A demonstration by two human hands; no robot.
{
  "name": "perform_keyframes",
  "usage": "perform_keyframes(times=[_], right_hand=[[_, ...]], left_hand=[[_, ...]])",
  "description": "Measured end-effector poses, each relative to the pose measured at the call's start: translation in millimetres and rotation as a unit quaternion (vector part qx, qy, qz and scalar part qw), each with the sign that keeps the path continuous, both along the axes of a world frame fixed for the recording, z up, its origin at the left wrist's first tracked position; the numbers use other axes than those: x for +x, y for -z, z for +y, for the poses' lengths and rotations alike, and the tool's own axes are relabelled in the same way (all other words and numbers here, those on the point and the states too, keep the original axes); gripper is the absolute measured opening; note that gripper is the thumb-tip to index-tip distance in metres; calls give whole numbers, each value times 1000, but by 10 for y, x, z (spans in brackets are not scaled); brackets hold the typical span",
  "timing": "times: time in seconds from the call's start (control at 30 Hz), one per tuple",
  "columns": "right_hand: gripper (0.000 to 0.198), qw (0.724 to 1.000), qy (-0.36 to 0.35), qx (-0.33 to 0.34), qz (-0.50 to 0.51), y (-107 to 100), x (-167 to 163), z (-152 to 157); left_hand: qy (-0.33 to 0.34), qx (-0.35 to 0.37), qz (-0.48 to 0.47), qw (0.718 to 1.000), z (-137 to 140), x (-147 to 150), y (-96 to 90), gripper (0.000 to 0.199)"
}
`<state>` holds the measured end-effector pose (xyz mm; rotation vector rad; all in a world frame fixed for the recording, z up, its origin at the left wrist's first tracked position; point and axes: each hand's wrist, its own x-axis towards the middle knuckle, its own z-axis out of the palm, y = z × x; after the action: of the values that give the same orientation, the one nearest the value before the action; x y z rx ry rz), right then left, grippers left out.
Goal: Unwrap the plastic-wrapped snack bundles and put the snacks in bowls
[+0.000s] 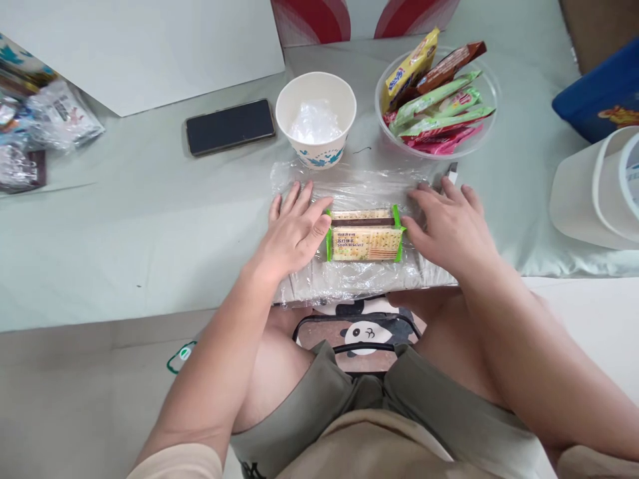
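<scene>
A sheet of clear plastic film (349, 279) lies spread at the table's front edge. On its middle rest soda biscuit packets (367, 243) with green ends, a dark-banded one showing behind the front one. My left hand (297, 229) lies on the film at the left, fingers stretched out, its thumb at the packets' left end. To the right, my right hand (449, 223) is spread on the film, its thumb close to the packets' right end. Neither hand grips anything.
Behind the film stand a paper bowl (319, 150) with crumpled clear plastic inside and a clear round tub (444, 150) of wrapped snacks. A phone (229, 126) lies left of the bowl. White containers (579, 193) stand at the right, wrapped packets (62, 116) at the far left.
</scene>
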<state>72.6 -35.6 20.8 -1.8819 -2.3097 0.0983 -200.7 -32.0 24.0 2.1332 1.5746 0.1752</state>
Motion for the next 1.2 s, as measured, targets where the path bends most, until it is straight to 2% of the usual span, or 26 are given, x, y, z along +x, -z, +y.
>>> perform_keyframes(times=[0.33, 0.47, 0.5, 0.57, 0.67, 0.73, 0.8, 0.93, 1.07, 1.2], right_hand=[[17, 990, 105, 92, 17, 49, -59, 251], [15, 974, 116, 193, 36, 18, -102, 217], [16, 970, 100, 213, 52, -6, -125, 186], [17, 973, 10, 212, 94, -52, -185, 110], [34, 969, -176, 122, 124, -64, -294, 8], [55, 965, -230, 74, 103, -28, -350, -29], [63, 967, -238, 54, 77, 14, -381, -48], [60, 971, -225, 67, 52, 23, -406, -86], [47, 968, -230, 90, 36, -59, -420, -170], [31, 969, -235, 79, 18, -155, -391, -278]], left_hand=[[-1, 2, 7, 1000, -7, -1, 6, 74], [-1, 1, 3, 1000, -11, -1, 0, 73], [-1, -2, 1, 1000, -14, 1, -8, 72], [-1, -8, -4, 1000, -21, 8, -29, 71], [-1, -8, -9, 1000, -30, 22, -55, 70], [-4, -8, -7, 1000, -29, 30, -59, 70], [-8, -10, -3, 1000, -25, 34, -53, 71], [-8, -8, -1, 1000, -11, 31, -29, 73], [-10, -3, -3, 1000, -1, 25, -14, 74], [-11, -2, -12, 1000, -4, 17, -9, 76]])
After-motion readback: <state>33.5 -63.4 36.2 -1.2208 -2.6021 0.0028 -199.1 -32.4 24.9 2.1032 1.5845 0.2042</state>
